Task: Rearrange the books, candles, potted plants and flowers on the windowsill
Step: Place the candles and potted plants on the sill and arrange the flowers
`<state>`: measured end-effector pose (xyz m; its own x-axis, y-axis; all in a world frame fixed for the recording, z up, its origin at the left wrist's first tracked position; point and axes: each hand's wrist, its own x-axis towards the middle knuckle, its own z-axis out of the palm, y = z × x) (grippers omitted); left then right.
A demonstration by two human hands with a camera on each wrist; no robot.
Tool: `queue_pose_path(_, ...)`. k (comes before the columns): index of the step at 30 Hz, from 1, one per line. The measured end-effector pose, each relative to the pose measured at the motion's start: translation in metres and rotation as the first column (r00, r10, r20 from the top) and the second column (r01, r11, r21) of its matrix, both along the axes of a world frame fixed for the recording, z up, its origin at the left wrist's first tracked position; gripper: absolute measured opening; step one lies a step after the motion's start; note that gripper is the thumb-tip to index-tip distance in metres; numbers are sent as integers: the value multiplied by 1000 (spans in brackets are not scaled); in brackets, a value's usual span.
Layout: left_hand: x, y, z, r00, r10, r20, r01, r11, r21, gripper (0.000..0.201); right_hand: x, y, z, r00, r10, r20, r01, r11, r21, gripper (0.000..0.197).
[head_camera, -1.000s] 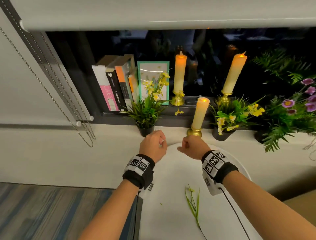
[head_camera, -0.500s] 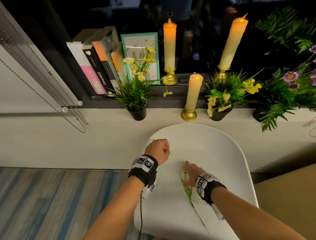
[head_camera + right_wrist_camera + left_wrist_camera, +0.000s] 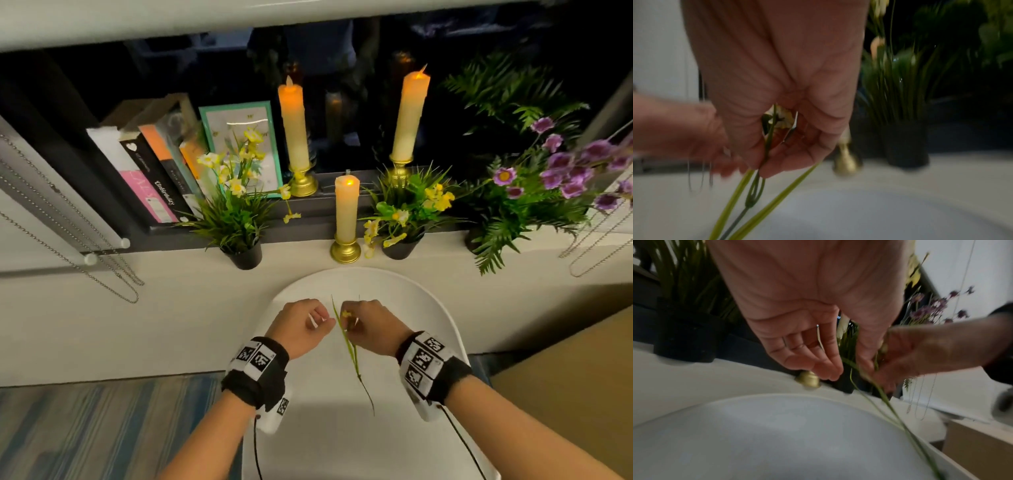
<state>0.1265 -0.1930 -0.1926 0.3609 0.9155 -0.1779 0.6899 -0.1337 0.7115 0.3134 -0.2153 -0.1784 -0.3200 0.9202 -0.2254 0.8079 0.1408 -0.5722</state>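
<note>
My right hand (image 3: 349, 320) pinches a thin green flower stem (image 3: 352, 353) with a small yellow bloom, held above the white table (image 3: 394, 291). In the right wrist view the right hand (image 3: 768, 155) has thumb and fingers closed on the stem (image 3: 756, 181), whose long leaves hang below. My left hand (image 3: 320, 317) hovers just left of the stem with fingers loosely curled; in the left wrist view this hand (image 3: 846, 366) holds nothing. On the windowsill stand leaning books (image 3: 150, 171), a short candle (image 3: 346, 209), two tall candles (image 3: 294, 126) and two potted plants (image 3: 236, 219).
A teal-framed picture (image 3: 239, 137) leans behind the left plant. Purple flowers and ferns (image 3: 561, 164) fill the sill's right end. Blind chains (image 3: 102, 274) hang at the left, more at the far right. The short candle's gold base stands just beyond the table's far edge.
My right hand reached down to the stem lying on the table, took hold of it and lifted it. The left hand stayed curled and now sits close beside the stem.
</note>
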Motion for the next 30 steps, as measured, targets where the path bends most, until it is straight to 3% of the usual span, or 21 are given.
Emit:
queue_pose_path(3,9,-9,35,989,-75,128,71,997,32,11,9,-7,67,994,62,-94,-40,975,219,8)
queue_pose_path(7,15,-12,96,916,-225,331,168,967,191,18,13,-25,142,967,183,-180,-100,914,393,13)
queue_pose_path(9,15,-13,124,888,-304,346,195,928,316,21,12,-32,169,953,226,-201,-111,880,462,12)
queue_pose_path(13,14,-14,173,855,-403,325,214,847,487,7,13,-30,208,930,261,-259,-68,815,575,10)
queue_pose_path(19,13,-2,222,844,-359,399,73,814,577,20,18,-17,260,923,267,-277,21,682,731,11)
queue_pose_path(23,18,3,267,845,-383,373,34,735,678,23,28,-11,294,947,208,-245,91,558,825,27)
queue_pose_path(27,44,12,308,833,-387,394,-9,704,710,22,50,-3,327,969,147,-200,95,525,846,40)
queue_pose_path(30,72,25,327,825,-369,429,-5,753,658,16,68,4,344,971,103,-218,135,514,847,32)
